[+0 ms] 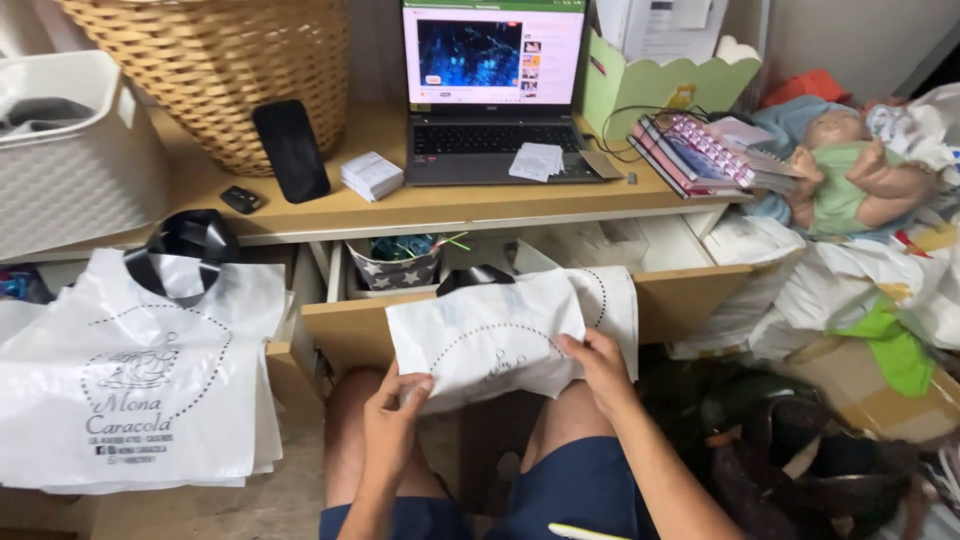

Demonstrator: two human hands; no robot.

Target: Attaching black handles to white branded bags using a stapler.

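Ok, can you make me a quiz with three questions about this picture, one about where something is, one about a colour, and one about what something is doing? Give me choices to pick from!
1. Where is the black phone?
A. On the desk, leaning against the wicker basket
B. Inside the open drawer
C. On the person's lap

2. What colour is the bag held in both hands?
A. Green
B. White
C. Red

3. What state is the laptop in?
A. Shut
B. Open with a dark screen
C. Open with its screen lit

Answers:
1. A, since the phone stands tilted on the desk against the basket.
2. B, since the left hand and right hand pinch a white plastic bag with a dotted circle print.
3. C, since the lid is up and the screen shows a bright page.
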